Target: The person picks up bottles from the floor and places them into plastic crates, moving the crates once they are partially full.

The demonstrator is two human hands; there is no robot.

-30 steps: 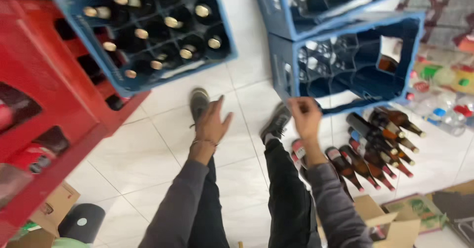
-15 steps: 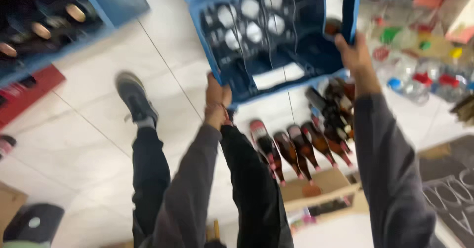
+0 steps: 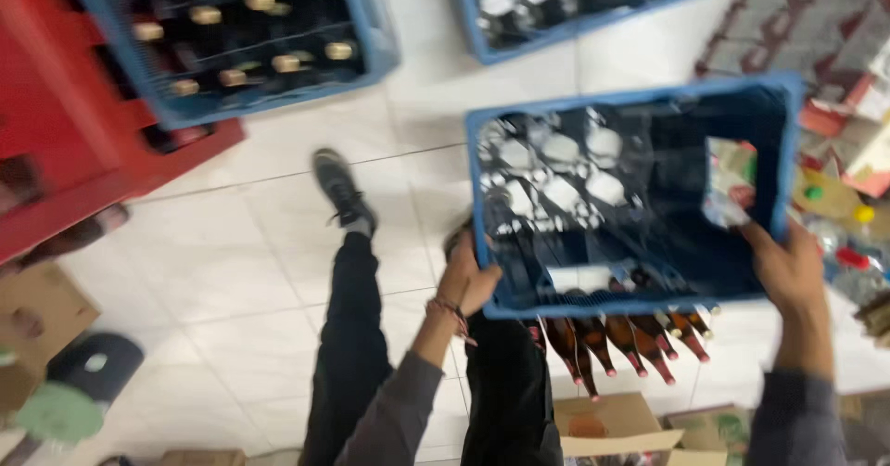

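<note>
The empty blue crate (image 3: 640,197) is held off the floor, tilted so its open top and cell dividers face the camera, right of centre in the scene and above the person's legs. The left hand (image 3: 468,280) is clamped on the crate's near-left corner, fingers wrapped over the rim. The right hand (image 3: 788,262) is closed on the near-right wall, by the side handle opening. Both grips appear firm; the crate's weight is shared between them.

Directly below the crate's near edge, a row of brown bottles (image 3: 621,341) lies on the white tiled floor (image 3: 241,271), necks pointing toward the near side. A cardboard box (image 3: 612,424) sits just beyond their caps. To the far left, a blue crate filled with capped bottles (image 3: 241,39) rests on a red crate (image 3: 65,151). Another blue crate (image 3: 575,2) stands at the far edge.

Judged step: lift and carry of the empty crate. The next move calls for level handling, clearance from the floor bottles, and a flat placement area.
</note>
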